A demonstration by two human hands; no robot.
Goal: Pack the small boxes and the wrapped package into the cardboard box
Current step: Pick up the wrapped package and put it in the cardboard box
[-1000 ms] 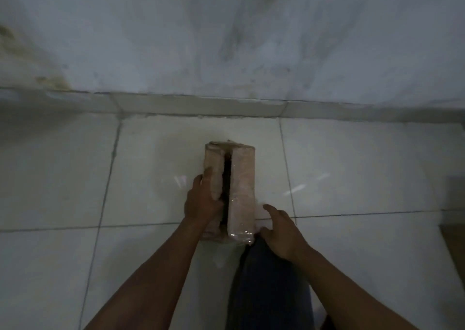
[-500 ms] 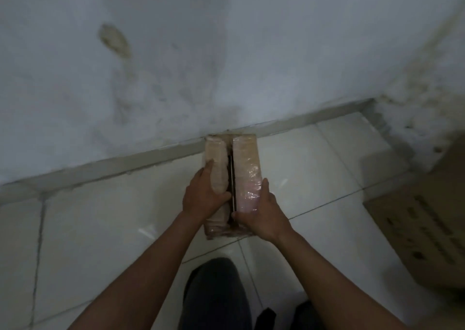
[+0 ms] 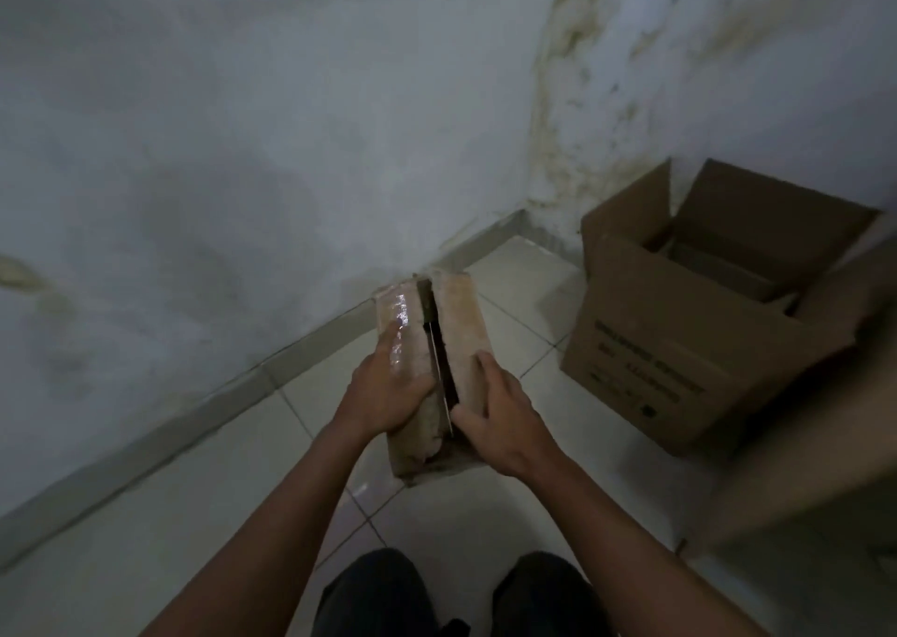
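Head view: left hand (image 3: 388, 393) and right hand (image 3: 502, 418) carry the wrapped package (image 3: 461, 316), fingers clamped round it; next, it likely needs lowering into the cardboard box (image 3: 655, 359) at two o'clock.

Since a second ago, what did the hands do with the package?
The right hand was beside the package, which stood on the floor; it has now taken hold of the package's right side. Both hands seem to have lifted it off the floor. The view has swung right, so the open box now shows. The left hand kept its grip on the left side.
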